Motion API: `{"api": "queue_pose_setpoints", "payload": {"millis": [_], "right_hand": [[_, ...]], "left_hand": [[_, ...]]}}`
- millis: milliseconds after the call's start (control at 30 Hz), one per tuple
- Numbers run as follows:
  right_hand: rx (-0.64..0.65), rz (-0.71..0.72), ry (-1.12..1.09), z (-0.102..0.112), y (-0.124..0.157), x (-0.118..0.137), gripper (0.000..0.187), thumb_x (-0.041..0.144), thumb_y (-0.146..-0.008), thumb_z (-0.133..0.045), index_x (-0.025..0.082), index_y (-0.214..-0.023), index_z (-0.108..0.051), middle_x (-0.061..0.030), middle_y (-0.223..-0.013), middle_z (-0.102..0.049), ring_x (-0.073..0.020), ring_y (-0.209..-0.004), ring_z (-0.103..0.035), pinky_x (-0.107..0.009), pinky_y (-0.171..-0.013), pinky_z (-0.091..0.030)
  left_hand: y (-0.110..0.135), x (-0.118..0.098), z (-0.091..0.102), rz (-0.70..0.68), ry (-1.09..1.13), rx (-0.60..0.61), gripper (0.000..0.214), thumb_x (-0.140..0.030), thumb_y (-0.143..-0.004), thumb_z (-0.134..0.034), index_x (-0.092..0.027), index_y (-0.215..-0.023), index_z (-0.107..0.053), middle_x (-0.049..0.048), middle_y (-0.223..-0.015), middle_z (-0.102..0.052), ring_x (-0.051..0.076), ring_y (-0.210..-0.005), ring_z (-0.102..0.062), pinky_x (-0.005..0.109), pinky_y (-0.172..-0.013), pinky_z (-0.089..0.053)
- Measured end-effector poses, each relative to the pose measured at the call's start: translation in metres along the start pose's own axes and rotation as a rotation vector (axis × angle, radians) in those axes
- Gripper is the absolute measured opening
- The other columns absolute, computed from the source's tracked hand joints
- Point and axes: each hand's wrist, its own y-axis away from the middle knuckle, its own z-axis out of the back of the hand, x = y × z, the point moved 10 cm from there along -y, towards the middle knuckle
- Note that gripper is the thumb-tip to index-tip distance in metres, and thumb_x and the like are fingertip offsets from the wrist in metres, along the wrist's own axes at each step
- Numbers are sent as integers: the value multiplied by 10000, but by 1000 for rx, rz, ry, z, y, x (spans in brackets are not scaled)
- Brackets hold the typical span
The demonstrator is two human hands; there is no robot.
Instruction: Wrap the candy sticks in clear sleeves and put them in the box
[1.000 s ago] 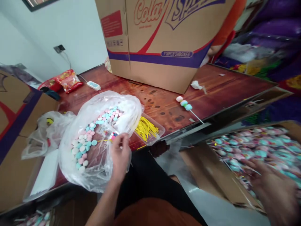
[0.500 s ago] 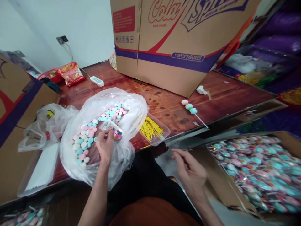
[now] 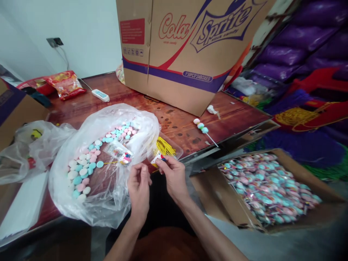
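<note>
My left hand (image 3: 139, 188) and my right hand (image 3: 172, 175) meet at the table's front edge, fingers pinched. Between the right fingertips sits a small clear wrapper (image 3: 157, 158) with a red and white print. The left fingertips close beside it; what they hold is hidden. Just left lies a big clear plastic bag (image 3: 103, 159) of pink, blue and white candy discs, with a wrapped candy stick (image 3: 123, 158) on top. Behind the hands stands a clear tray of yellow sticks (image 3: 165, 148).
A large Cola Sprite carton (image 3: 185, 50) stands at the table's back. A finished candy skewer (image 3: 202, 127) lies on the brown table (image 3: 179, 123). An open cardboard box of wrapped candies (image 3: 266, 188) is at the right. Snack packets (image 3: 63, 83) and more bags (image 3: 24, 148) are left.
My right hand came in from the box at the right to the table's edge and now pinches a small wrapper. My left hand left the bag and joined it.
</note>
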Motion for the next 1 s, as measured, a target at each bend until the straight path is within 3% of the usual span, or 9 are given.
{"api": "queue_pose_setpoints", "payload": {"millis": [100,167,233,367,500,633,733,800,1000], "right_hand": [[53,-17,14,3,4,3,204,351,-786,-741,183,-700,-663,46,-597,-552,-99,-552,-440,-233,-534,-379],[95,1,51,3,7,9,196,346,-798,-728,185,-706,-664,38,-624,-570,-107,-578,-462,-236,-558,-398],[120,31,97,4,9,15,181,331,-803,-724,184,-714,-670,37,-643,-568,-108,-598,-462,-235,-576,-403],[116,55,156,13,11,22,195,344,-829,-697,181,-728,-660,33,-655,-556,-108,-605,-454,-229,-574,-400],[93,38,200,20,13,19,321,408,-886,-610,188,-654,-587,24,-596,-535,-109,-564,-450,-228,-539,-388],[76,45,227,27,12,13,423,465,-938,-532,192,-614,-524,26,-567,-506,-102,-539,-435,-230,-532,-365],[108,87,302,30,12,15,409,444,-942,-539,189,-621,-529,28,-593,-507,-104,-573,-450,-233,-562,-362],[110,93,314,33,12,16,352,409,-922,-571,186,-650,-562,27,-621,-520,-110,-605,-459,-233,-583,-369],[34,14,205,46,6,1,410,491,-920,-573,191,-647,-508,44,-590,-437,-96,-553,-381,-231,-515,-314]], "left_hand": [[7,30,-25,316,263,143,418,-569,-784,-751,-173,-917,-743,36,-810,-667,104,-664,-548,212,-578,-434],[4,32,-35,395,407,152,471,-558,-727,-807,-184,-1008,-756,62,-968,-715,128,-798,-617,227,-672,-488],[-5,27,-35,380,462,101,415,-445,-654,-892,-202,-966,-766,41,-996,-731,133,-851,-643,234,-721,-505],[-16,21,-31,285,387,35,275,-260,-566,-938,-180,-737,-738,-9,-781,-709,109,-728,-636,233,-684,-505],[-12,19,-33,159,338,12,259,-297,-611,-915,-169,-708,-712,-20,-710,-670,94,-632,-583,229,-620,-501],[-11,27,-30,218,356,-1,278,-351,-662,-885,-158,-752,-705,-12,-767,-674,73,-599,-545,198,-542,-468],[-16,30,-24,275,379,-38,314,-283,-582,-926,-148,-731,-685,-16,-778,-679,59,-603,-537,175,-539,-459],[-18,26,-19,239,383,-80,338,-230,-536,-941,-148,-661,-638,-39,-713,-654,39,-559,-490,158,-536,-447],[-14,16,-25,100,320,-112,323,-342,-607,-921,-156,-725,-685,-27,-738,-665,58,-619,-519,161,-601,-488]]}}
